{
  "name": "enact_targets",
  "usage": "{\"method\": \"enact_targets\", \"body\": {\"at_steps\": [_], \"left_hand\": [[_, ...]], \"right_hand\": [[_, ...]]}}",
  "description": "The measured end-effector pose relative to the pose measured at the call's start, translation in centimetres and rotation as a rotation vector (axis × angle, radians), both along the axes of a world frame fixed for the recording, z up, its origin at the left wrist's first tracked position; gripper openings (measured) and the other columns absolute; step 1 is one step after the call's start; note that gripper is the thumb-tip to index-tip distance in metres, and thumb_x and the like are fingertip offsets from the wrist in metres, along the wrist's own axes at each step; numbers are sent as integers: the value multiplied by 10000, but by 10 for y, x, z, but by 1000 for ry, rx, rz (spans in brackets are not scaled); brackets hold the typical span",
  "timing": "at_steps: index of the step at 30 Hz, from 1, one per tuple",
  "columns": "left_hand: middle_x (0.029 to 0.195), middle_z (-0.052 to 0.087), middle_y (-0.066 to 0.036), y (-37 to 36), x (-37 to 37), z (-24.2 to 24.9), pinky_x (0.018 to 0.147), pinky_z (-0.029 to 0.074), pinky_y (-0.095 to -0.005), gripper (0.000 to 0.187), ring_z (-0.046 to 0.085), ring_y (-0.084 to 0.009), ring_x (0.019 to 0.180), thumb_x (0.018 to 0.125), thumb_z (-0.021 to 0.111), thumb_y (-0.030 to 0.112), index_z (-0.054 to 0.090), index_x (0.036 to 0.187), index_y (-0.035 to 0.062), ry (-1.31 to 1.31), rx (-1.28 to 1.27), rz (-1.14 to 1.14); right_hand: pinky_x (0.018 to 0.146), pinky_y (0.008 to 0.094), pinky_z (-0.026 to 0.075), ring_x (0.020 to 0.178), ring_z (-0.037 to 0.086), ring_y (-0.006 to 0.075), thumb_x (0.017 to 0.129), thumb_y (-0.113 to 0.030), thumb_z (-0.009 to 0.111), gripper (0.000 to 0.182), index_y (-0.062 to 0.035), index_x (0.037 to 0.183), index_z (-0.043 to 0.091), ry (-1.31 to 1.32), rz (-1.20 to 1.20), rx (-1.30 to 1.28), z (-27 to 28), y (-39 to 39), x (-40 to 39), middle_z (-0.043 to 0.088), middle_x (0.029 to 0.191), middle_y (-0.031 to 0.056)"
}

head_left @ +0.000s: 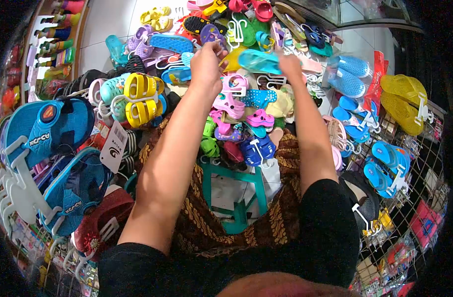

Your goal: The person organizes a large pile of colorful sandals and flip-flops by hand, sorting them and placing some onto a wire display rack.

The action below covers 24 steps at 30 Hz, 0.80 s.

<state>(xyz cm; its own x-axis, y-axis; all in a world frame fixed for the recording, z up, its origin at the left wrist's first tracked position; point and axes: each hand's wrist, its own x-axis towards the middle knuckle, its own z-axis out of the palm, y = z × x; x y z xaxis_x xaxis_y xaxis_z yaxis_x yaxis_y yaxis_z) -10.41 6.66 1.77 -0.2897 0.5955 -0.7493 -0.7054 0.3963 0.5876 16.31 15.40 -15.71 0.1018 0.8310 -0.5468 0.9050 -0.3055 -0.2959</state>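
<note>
My right hand (290, 65) is closed round one end of a turquoise sandal (259, 62), which is blurred and held sideways above the pile. To the left, my left hand (208, 62) is raised with its fingers curled; what it holds, if anything, I cannot make out. A yellow shoe (234, 59) lies between the hands. Just left of my left hand is a blue sandal (177, 75) on the pile. Below the hands lie pink clogs (230, 102), a blue dotted sandal (258, 98) and a dark blue clog (257, 150) with a white hanger.
Large blue sandals (50, 129) hang close at the left, near yellow sandals (143, 100). Wire racks at the right hold yellow jelly shoes (403, 101) and blue sandals (387, 168). A green stool frame (260, 190) stands between my legs. Bottles line a shelf at the upper left.
</note>
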Motion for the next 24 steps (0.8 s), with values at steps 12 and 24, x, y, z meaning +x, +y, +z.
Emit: {"method": "enact_targets", "body": {"at_steps": [12,24], "left_hand": [[903,536,-45,1,2,0,776,416,-339,118,549,-187,867,882,524,189,525,899,72,-45,-3,9],[906,519,-34,8,-23,2,743,426,-323,139,543,-172,848,849,541,182,521,929,71,-43,-26,108]], "right_hand": [[813,421,488,933,625,341,779,-503,605,569,21,999,634,-14,366,42,-33,21,-15,641,991,246],[809,457,519,918,639,296,794,-272,700,443,11,1104,558,940,-700,-363,-292,7,-70,633,1079,161]]}}
